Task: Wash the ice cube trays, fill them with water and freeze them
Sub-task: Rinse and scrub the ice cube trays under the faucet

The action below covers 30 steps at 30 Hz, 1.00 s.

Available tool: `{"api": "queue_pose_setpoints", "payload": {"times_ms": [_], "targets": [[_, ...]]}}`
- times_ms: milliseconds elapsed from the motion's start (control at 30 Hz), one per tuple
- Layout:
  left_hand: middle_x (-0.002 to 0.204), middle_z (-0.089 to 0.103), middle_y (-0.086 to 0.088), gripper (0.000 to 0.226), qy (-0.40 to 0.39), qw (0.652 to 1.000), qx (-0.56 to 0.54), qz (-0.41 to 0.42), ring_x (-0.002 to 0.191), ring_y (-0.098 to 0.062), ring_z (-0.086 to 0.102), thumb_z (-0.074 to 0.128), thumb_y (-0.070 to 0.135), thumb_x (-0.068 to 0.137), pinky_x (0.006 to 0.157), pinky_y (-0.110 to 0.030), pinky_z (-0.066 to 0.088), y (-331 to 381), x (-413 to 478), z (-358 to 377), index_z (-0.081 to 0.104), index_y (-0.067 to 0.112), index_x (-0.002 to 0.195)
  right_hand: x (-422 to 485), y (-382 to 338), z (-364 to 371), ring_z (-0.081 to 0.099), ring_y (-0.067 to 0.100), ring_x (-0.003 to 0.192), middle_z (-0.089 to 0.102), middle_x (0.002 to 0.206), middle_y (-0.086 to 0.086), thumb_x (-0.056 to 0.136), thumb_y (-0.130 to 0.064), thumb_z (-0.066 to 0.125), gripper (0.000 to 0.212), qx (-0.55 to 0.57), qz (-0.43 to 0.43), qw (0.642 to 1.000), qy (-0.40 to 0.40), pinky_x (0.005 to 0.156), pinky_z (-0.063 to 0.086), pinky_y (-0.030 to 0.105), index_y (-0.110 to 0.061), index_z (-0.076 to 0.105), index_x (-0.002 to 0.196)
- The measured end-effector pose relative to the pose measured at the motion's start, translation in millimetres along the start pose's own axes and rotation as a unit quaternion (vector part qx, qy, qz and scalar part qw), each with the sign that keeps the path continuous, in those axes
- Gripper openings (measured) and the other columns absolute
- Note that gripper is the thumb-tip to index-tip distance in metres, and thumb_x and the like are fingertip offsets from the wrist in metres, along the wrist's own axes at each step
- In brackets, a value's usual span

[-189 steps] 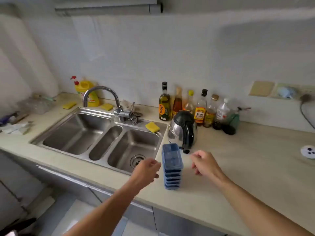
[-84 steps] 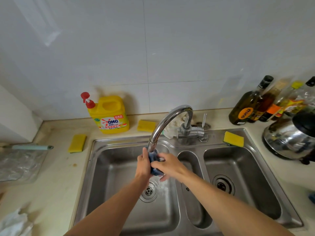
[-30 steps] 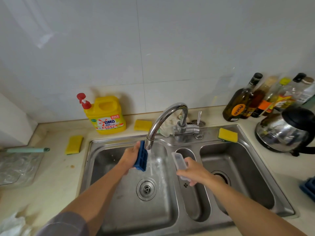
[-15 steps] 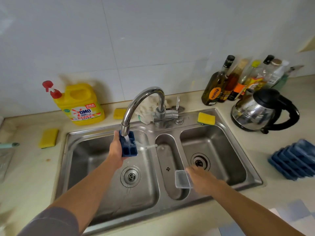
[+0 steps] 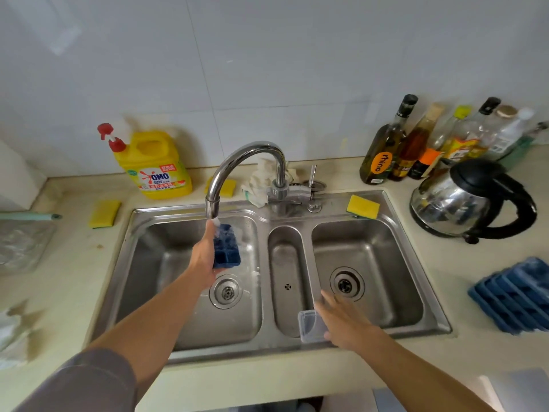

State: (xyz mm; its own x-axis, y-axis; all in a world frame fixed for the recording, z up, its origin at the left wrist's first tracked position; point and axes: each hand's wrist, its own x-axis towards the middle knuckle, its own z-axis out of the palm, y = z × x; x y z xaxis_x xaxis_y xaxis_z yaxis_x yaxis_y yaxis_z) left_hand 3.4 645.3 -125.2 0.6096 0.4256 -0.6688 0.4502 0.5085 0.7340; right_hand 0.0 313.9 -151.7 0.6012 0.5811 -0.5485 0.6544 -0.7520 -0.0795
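The counter (image 5: 68, 263) is pale and smooth, and the wall (image 5: 267, 69) behind it is made of big white shiny tiles. A shiny steel sink (image 5: 237, 353) sits in the counter, with two big bowls and a thin one between them. The bent silver tap (image 5: 246, 153) is running over the left bowl. The left hand (image 5: 205, 257) grips a small dark blue tray (image 5: 226, 248) with square holes, right under the water. The right hand (image 5: 344, 322) is at the front of the sink, on a clear plastic lid (image 5: 309, 328). Its fingers are blurry, so I cannot tell if they hold the lid or just touch it. More blue trays lie in a stack (image 5: 514, 295) on the counter at the right. A round shiny kettle (image 5: 457, 197) with a black handle stands near tall glass bottles (image 5: 383, 153). A yellow soap jug (image 5: 154, 165) and flat yellow sponges (image 5: 104, 214) are by the sink.
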Motion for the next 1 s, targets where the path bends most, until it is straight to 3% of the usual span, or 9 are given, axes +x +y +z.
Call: {"api": "queue_pose_setpoints", "payload": {"times_ms": [167, 233, 400, 500, 600, 667, 733, 900, 1000], "targets": [[0.116, 0.069, -0.012, 0.034, 0.022, 1.000, -0.009, 0.001, 0.099, -0.036, 0.071, 0.064, 0.046, 0.096, 0.075, -0.048, 0.061, 1, -5, -4, 0.057, 0.020, 0.118, 7, -2, -16, 0.049, 0.029, 0.125, 0.038, 0.149, 0.011, 0.092, -0.021, 0.065, 0.053, 0.034, -0.015, 0.997, 0.065, 0.102, 0.047, 0.043, -0.014, 0.041, 0.139], [0.118, 0.068, -0.014, 0.027, 0.014, 1.000, -0.016, -0.001, 0.101, -0.037, 0.071, 0.062, 0.043, 0.098, 0.079, -0.050, 0.061, 5, -5, -5, 0.058, 0.022, 0.115, 18, -7, -29, 0.046, 0.031, 0.132, 0.035, 0.153, 0.011, 0.095, -0.028, 0.065, 0.059, 0.054, -0.014, 0.996, 0.069, 0.105, 0.045, 0.045, -0.016, 0.038, 0.145], [0.111, 0.072, -0.013, 0.037, -0.017, 0.999, -0.022, -0.019, 0.093, -0.032, 0.071, 0.062, 0.045, 0.098, 0.066, -0.039, 0.058, 15, 0, -17, 0.061, 0.016, 0.121, 52, -46, -73, 0.047, 0.023, 0.137, 0.035, 0.159, 0.004, 0.097, -0.041, 0.063, 0.070, 0.223, 0.015, 0.967, 0.123, 0.107, 0.045, 0.039, -0.019, 0.029, 0.154], [0.090, 0.078, -0.008, 0.029, -0.037, 0.998, -0.037, -0.042, 0.077, -0.027, 0.075, 0.061, 0.040, 0.099, 0.060, -0.035, 0.059, 20, 6, -25, 0.065, 0.015, 0.113, 77, -83, -104, 0.056, 0.021, 0.126, 0.051, 0.145, 0.002, 0.093, -0.051, 0.062, 0.070, 0.384, 0.062, 0.912, 0.130, 0.101, 0.048, 0.037, -0.020, 0.036, 0.150], [0.086, 0.077, -0.010, 0.016, -0.075, 0.995, -0.052, -0.039, 0.074, -0.026, 0.074, 0.058, 0.020, 0.099, 0.067, -0.036, 0.058, 27, 12, -30, 0.066, 0.011, 0.110, 102, -124, -129, 0.072, 0.019, 0.097, 0.065, 0.115, -0.006, 0.091, -0.052, 0.064, 0.062, 0.556, 0.081, 0.824, 0.070, 0.086, 0.061, 0.039, -0.019, 0.044, 0.140], [0.087, 0.070, -0.012, 0.017, -0.093, 0.994, -0.056, -0.018, 0.076, -0.026, 0.069, 0.054, 0.004, 0.094, 0.071, -0.037, 0.056, 30, 17, -33, 0.066, 0.010, 0.104, 116, -148, -136, 0.076, 0.024, 0.082, 0.070, 0.106, 0.004, 0.096, -0.038, 0.065, 0.046, 0.647, 0.088, 0.756, 0.033, 0.079, 0.064, 0.042, -0.015, 0.049, 0.132], [0.093, 0.067, -0.016, 0.023, -0.116, 0.992, -0.056, -0.015, 0.085, -0.030, 0.065, 0.048, -0.003, 0.091, 0.076, -0.040, 0.056, 35, 22, -36, 0.063, 0.005, 0.106, 126, -162, -137, 0.076, 0.027, 0.073, 0.073, 0.099, 0.013, 0.101, -0.019, 0.059, 0.028, 0.675, 0.107, 0.728, 0.052, 0.076, 0.065, 0.045, -0.011, 0.052, 0.126], [0.093, 0.072, -0.014, 0.026, -0.149, 0.987, 0.051, -0.042, 0.082, -0.026, 0.069, 0.043, 0.003, 0.096, 0.074, -0.043, 0.062, 42, 38, -44, 0.064, 0.009, 0.110, 137, -159, -149, 0.075, 0.026, 0.074, 0.072, 0.099, 0.014, 0.097, -0.005, 0.051, 0.018, 0.619, 0.189, 0.745, 0.164, 0.061, 0.064, 0.039, -0.015, 0.064, 0.105], [0.087, 0.075, -0.012, 0.024, -0.129, 0.983, 0.132, -0.018, 0.072, -0.024, 0.073, 0.044, 0.001, 0.098, 0.060, -0.035, 0.059, 45, 49, -45, 0.063, 0.008, 0.111, 142, -152, -159, 0.073, 0.028, 0.089, 0.072, 0.102, 0.012, 0.096, -0.021, 0.062, 0.012, 0.572, 0.181, 0.778, 0.186, 0.077, 0.063, 0.048, -0.013, 0.066, 0.104]]}}
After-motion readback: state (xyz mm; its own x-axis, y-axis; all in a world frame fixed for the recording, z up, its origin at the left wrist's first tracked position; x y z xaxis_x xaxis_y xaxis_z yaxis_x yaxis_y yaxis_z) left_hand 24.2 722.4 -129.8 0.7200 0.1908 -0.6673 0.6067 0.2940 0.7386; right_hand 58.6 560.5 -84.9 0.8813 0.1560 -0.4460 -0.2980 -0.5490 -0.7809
